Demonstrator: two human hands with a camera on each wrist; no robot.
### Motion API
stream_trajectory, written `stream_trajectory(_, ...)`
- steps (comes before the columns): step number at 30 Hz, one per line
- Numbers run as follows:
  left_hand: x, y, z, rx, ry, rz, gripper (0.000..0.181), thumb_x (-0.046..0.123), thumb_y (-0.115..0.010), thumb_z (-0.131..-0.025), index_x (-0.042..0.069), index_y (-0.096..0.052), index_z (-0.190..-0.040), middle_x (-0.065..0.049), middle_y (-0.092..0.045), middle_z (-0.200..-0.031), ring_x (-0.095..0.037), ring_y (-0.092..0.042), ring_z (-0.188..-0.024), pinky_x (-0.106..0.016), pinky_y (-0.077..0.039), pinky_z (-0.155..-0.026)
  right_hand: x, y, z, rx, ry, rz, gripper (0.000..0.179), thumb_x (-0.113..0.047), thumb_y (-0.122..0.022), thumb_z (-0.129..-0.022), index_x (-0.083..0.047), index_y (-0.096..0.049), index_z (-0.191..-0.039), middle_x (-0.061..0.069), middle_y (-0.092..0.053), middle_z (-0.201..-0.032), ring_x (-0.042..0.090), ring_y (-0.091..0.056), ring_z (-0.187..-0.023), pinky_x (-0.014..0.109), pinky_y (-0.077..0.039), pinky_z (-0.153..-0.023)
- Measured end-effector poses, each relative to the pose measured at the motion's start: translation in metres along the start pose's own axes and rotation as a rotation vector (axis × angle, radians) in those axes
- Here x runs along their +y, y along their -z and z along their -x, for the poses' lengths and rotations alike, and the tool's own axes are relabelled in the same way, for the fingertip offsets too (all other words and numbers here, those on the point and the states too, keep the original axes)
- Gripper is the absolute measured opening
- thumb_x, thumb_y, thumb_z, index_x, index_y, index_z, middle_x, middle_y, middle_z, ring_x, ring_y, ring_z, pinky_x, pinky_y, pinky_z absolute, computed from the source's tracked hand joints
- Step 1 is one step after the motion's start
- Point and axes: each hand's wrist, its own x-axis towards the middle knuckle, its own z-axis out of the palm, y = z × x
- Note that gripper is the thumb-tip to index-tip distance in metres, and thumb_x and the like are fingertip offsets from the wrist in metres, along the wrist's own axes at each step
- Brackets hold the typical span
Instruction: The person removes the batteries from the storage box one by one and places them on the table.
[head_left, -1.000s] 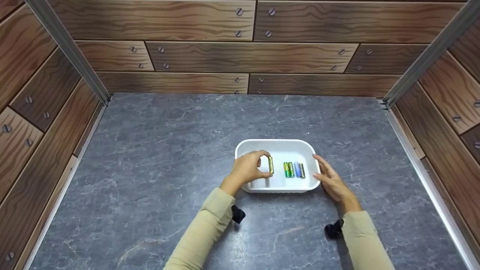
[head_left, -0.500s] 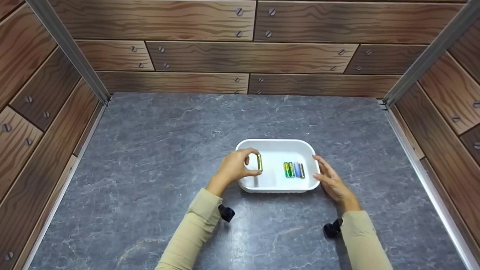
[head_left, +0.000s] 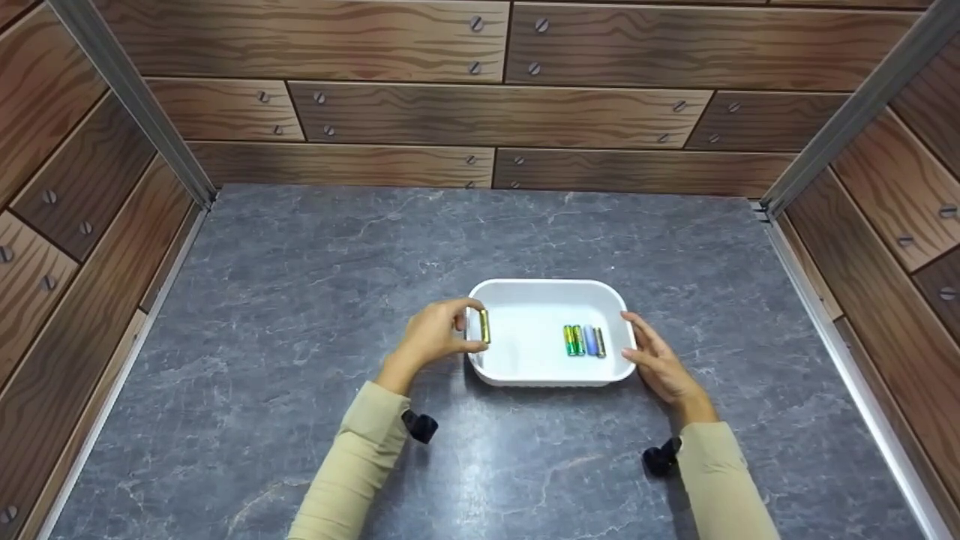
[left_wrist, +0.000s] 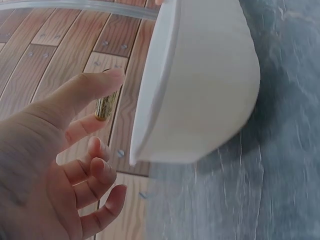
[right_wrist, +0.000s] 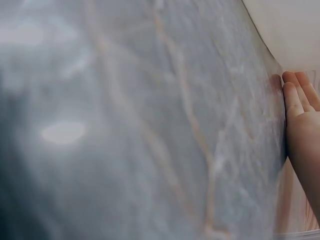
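My left hand (head_left: 435, 331) holds a gold AA battery (head_left: 484, 327) by its ends, between thumb and index finger. In the head view the battery overlaps the inside of the left rim of a white plastic tub (head_left: 517, 376). The left wrist view shows the gold battery (left_wrist: 105, 106) above rim height, beside the tub, with the other fingers loosely curled. My right hand (head_left: 667, 371) grips the tub's right rim, thumb and fingertips over its edge. Inside the tub lie several batteries side by side: green-and-gold ones (head_left: 574, 340), a blue one (head_left: 590, 340) and a dark one (head_left: 600, 342).
The tub stands on a grey marble-patterned tabletop (head_left: 315, 300). Wood-patterned panels (head_left: 420, 112) rise at the back and both sides, with metal posts (head_left: 142, 112) at the corners. A small black camera (head_left: 420, 426) is worn on each wrist.
My left hand has moved left with the gold battery, from over the tub's middle-left to its left rim. The right hand and the batteries in the tub have stayed put.
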Motion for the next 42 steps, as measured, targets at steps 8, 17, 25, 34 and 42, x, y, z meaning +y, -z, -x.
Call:
stream_trajectory(8, -0.013, 0.008, 0.005, -0.02, 0.058, 0.007, 0.054, 0.034, -0.085, -0.07, 0.022, -0.065, -0.118, 0.002, -0.055, -0.076, -0.01, -0.041, -0.063, -0.024, -0.03, -0.054, 0.001, 0.0, 0.0, 0.016, -0.006, 0.012, 0.059, 0.007, -0.053, -0.089, -0.024, -0.044, -0.138, -0.02, -0.051, -0.136, -0.002, -0.051, -0.123, 0.014, -0.041, -0.101)
stream_trajectory(17, -0.023, 0.013, 0.008, -0.021, 0.069, 0.011, 0.055, 0.035, -0.085, -0.07, 0.023, -0.065, -0.12, -0.001, -0.058, -0.078, -0.011, -0.042, -0.064, -0.025, -0.032, -0.056, 0.001, 0.0, 0.0, -0.002, 0.007, 0.005, 0.058, 0.008, -0.052, -0.09, -0.028, -0.046, -0.135, -0.019, -0.052, -0.136, -0.001, -0.052, -0.122, 0.015, -0.042, -0.101)
stream_trajectory(25, -0.033, 0.012, 0.011, -0.037, 0.098, 0.001, 0.053, 0.036, -0.085, -0.07, 0.024, -0.066, -0.119, -0.001, -0.059, -0.079, -0.011, -0.045, -0.065, -0.025, -0.034, -0.058, -0.001, -0.002, 0.0, 0.033, -0.016, 0.017, 0.059, 0.008, -0.054, -0.088, -0.022, -0.044, -0.138, -0.018, -0.052, -0.135, -0.002, -0.052, -0.122, 0.015, -0.042, -0.101)
stream_trajectory(34, -0.047, 0.004, 0.011, -0.042, 0.155, 0.009, 0.051, 0.03, -0.086, -0.069, 0.022, -0.066, -0.116, -0.008, -0.063, -0.08, -0.011, -0.043, -0.062, -0.025, -0.032, -0.057, -0.003, -0.006, 0.001, 0.106, -0.049, 0.043, 0.061, 0.01, -0.054, -0.087, -0.015, -0.041, -0.141, -0.017, -0.053, -0.133, -0.001, -0.052, -0.12, 0.015, -0.043, -0.098)
stream_trajectory(42, -0.057, -0.002, 0.01, -0.063, 0.206, 0.015, 0.05, 0.031, -0.086, -0.069, 0.023, -0.067, -0.115, 0.002, -0.055, -0.072, -0.011, -0.042, -0.06, -0.024, -0.032, -0.056, -0.003, -0.007, 0.001, 0.127, -0.07, 0.05, 0.061, 0.01, -0.054, -0.086, -0.018, -0.042, -0.14, -0.021, -0.053, -0.131, -0.002, -0.052, -0.119, 0.015, -0.044, -0.098)
